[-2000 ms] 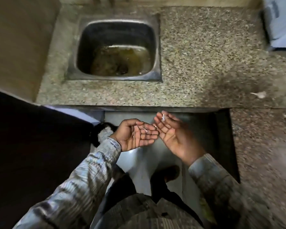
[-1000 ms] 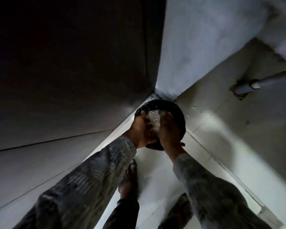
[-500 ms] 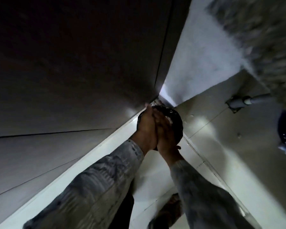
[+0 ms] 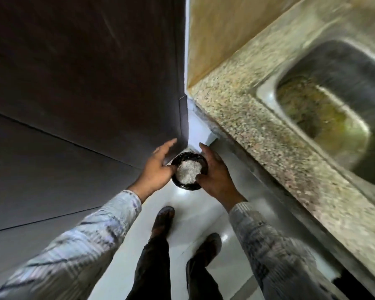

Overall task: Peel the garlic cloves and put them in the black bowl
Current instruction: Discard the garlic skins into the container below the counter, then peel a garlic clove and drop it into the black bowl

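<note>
A round black container (image 4: 183, 185) stands on the white floor in the corner below the counter. A heap of white papery garlic skins (image 4: 188, 172) lies inside it. My left hand (image 4: 158, 169) hovers at the container's left side with fingers spread and the thumb near the rim. My right hand (image 4: 214, 175) is over its right side, fingers apart, the thumb by the skins. Neither hand holds anything. No garlic cloves are visible.
A speckled granite counter (image 4: 253, 126) runs along the right, with a steel sink (image 4: 333, 100) holding murky water. A dark cabinet panel (image 4: 85, 83) fills the left. My two shoes (image 4: 162, 219) stand on the white floor (image 4: 191, 215) just below the container.
Half a second ago my palms were pressed together over the container; now they are apart and open. The view has swung so the counter and sink show on the right.
</note>
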Demonstrator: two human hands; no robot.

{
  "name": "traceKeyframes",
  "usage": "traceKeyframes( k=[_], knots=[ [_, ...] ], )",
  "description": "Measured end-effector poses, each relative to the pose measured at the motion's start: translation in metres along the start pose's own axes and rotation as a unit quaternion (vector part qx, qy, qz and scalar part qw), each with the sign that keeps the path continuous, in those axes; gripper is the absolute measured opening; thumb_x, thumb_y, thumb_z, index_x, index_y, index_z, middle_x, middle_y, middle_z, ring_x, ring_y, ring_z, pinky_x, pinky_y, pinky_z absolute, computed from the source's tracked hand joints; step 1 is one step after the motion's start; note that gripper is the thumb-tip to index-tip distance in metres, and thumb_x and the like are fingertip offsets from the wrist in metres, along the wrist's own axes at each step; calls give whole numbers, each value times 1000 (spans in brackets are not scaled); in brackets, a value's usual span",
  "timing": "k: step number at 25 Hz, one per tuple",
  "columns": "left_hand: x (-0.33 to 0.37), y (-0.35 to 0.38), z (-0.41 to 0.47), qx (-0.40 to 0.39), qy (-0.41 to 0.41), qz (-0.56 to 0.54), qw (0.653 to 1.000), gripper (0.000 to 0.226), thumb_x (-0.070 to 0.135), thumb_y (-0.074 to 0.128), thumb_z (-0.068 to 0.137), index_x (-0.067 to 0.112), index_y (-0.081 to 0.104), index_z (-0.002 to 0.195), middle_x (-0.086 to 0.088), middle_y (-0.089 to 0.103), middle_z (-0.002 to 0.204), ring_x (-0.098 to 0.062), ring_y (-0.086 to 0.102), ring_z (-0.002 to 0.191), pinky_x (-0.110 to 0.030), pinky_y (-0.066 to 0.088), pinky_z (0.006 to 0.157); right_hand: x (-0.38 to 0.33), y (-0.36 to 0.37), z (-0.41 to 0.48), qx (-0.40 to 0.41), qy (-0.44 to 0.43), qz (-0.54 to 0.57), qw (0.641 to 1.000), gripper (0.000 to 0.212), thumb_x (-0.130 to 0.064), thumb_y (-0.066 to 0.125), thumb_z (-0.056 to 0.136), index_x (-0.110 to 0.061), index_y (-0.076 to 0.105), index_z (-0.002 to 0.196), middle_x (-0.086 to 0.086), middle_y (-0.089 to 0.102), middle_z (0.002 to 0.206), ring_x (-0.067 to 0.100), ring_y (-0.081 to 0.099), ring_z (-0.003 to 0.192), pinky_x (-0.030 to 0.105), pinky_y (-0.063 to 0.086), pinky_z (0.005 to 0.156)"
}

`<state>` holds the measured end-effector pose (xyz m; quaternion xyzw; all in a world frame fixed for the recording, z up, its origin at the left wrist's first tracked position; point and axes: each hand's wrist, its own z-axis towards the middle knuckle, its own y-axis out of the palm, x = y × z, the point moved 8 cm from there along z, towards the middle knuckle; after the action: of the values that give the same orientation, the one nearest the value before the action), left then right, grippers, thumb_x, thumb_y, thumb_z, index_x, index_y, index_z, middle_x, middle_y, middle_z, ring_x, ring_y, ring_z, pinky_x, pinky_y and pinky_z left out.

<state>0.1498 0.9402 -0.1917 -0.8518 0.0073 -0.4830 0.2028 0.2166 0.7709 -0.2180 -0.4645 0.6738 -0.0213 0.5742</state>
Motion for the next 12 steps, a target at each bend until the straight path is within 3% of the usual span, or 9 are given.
traceKeyframes(
  k=[4, 7, 10, 12],
  knots=[
    [90, -8, -48, -49, 94, 91, 990, 86, 1, 76, 80, 36, 44, 151, 10, 46, 145, -1, 43, 132, -3, 33, 102, -71, -84, -72, 55, -22, -12, 998, 96, -18, 78, 79, -30, 29, 160, -8, 34, 161, 9, 29, 148, 31, 31, 119],
    [159, 5, -82, -107, 175, 130, 970, 92, 6, 79, 77, 38, 39, 154, 6, 45, 150, -10, 44, 136, -18, 37, 101, -110, -146, -123, 135, -15, -25, 990, 94, -32, 76, 75, -18, 35, 159, 7, 42, 159, 21, 38, 144, 35, 35, 116],
    [219, 23, -110, -164, 242, 157, 943, 99, 6, 77, 74, 40, 33, 156, 3, 43, 155, -12, 41, 141, -21, 39, 103, -129, -195, -177, 226, 21, -26, 974, 95, -25, 82, 74, -19, 37, 158, 8, 46, 156, 21, 42, 141, 23, 34, 113],
    [249, 39, -124, -201, 280, 162, 925, 102, 8, 79, 72, 44, 31, 155, 5, 42, 157, -13, 41, 143, -26, 40, 110, -132, -215, -214, 267, 55, -20, 962, 100, -22, 84, 74, -28, 32, 160, 3, 43, 158, 19, 39, 143, 25, 32, 116]
  ],
)
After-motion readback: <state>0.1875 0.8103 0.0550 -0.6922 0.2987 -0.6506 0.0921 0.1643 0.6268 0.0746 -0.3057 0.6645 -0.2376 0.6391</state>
